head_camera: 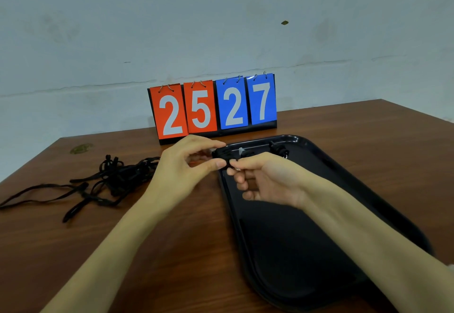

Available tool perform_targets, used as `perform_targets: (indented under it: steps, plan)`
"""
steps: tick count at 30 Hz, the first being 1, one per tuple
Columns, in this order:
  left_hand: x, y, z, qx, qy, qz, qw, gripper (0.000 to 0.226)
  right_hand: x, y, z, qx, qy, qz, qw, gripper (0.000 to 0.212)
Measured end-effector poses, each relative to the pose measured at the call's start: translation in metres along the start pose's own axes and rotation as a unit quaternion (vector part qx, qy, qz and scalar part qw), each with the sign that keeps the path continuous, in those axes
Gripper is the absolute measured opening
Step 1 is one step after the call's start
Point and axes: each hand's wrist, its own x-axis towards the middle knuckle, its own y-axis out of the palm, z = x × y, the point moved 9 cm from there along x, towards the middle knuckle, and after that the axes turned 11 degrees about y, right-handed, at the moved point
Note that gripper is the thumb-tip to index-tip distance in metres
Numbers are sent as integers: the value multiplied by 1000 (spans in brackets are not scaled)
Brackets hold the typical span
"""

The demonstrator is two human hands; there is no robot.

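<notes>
From the head view, both hands meet above the far left corner of the black tray (294, 239), which lies on the right half of the table (73, 251). Between them is a small black clip (223, 156), lifted clear of the tray floor, probably so that both ends can be worked at once. The left hand (186, 165) pinches the clip's left end between thumb and forefinger. The right hand (265, 180) pinches its near end in the same way, its other fingers curled under. A small metal ring (237, 169) shows just at the right fingertips, and the pinch seems meant to steady it against the clip, though the parts are too small to be sure.

More small black pieces (280, 151) lie at the tray's far edge, likely kept there so they do not scatter. A tangle of black straps (110, 177) sits toward the table's left edge, within easy reach of the left hand. A flip scoreboard (213, 108) reading 2527 stands upright at the far edge.
</notes>
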Motion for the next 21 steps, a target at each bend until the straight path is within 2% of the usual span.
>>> perform_targets:
  steps: [4, 6, 8, 10, 13, 17, 21]
  plan:
    - [-3, 9, 7, -66, -40, -6, 997, 36, -3, -9, 10, -72, -33, -53, 995, 20]
    - [-6, 18, 9, -104, -68, 4, 992, 54, -8, -21, 18, -111, -53, -103, 987, 19]
    - [-6, 22, 16, -117, -98, 6, 988, 71, -17, -47, 30, -122, -72, -186, 972, 19]
    - [-9, 22, 26, -73, -113, 7, 991, 70, -27, -86, 40, -132, -88, -286, 945, 19]
    - [-17, 28, 31, 26, -91, 25, 995, 50, -30, -144, 43, -151, -94, -403, 898, 17]
    - [-16, 54, 19, 121, -14, 104, 987, 42, -3, -173, 22, -158, -66, -438, 882, 16]
    - [17, 89, 24, 188, -6, 172, 967, 50, 7, -165, 28, -222, -92, -457, 857, 14]
